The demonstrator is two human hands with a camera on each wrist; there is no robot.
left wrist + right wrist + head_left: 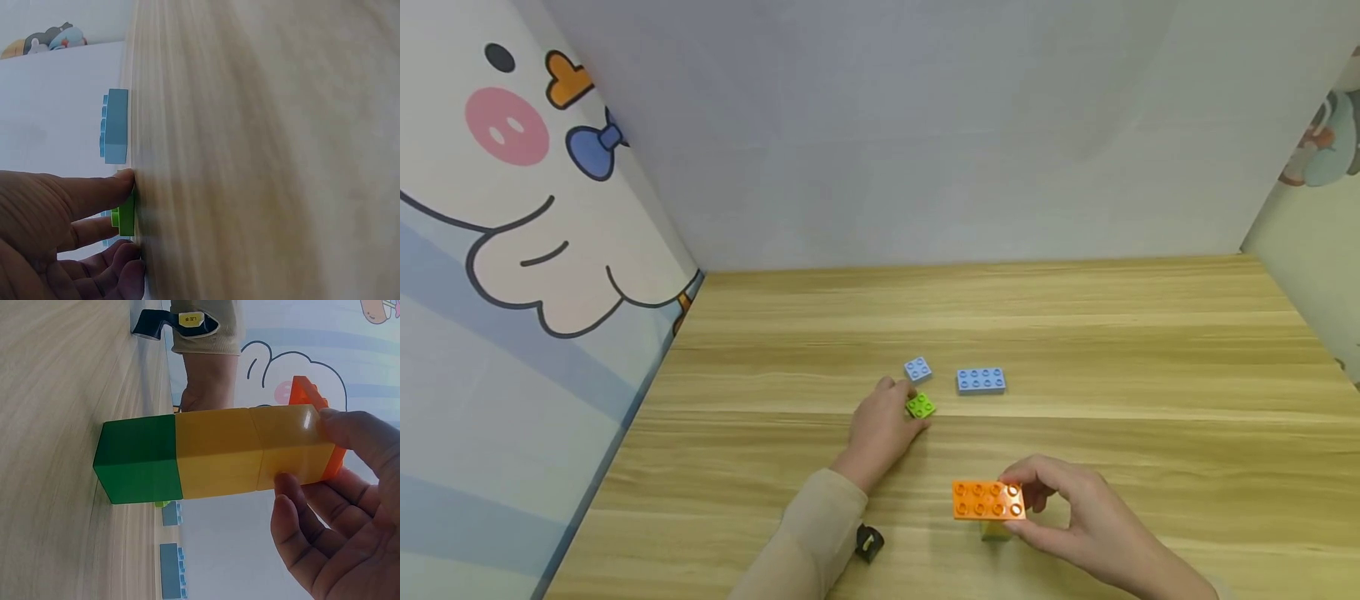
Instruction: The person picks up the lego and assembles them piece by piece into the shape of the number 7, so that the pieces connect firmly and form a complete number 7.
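Observation:
My left hand (883, 425) pinches a small lime-green brick (921, 406) lying on the table, thumb on its near side and fingers on its far side. A small light-blue brick (917, 369) sits just behind it. In the right wrist view stands a tower of a dark green block (139, 459), two yellow blocks (219, 453) and an orange eight-stud brick (988, 500) on top. My right hand (1075, 508) grips the tower's top, thumb and fingers on either side of the upper yellow block and orange brick. The orange brick overhangs to the left.
A longer light-blue brick (981, 381) lies right of the small one. A black strap (869, 542) is on the left wrist, beside the sleeve. The wooden table (760, 333) meets a pale back wall (925, 150) and a cartoon-printed side panel (497, 250).

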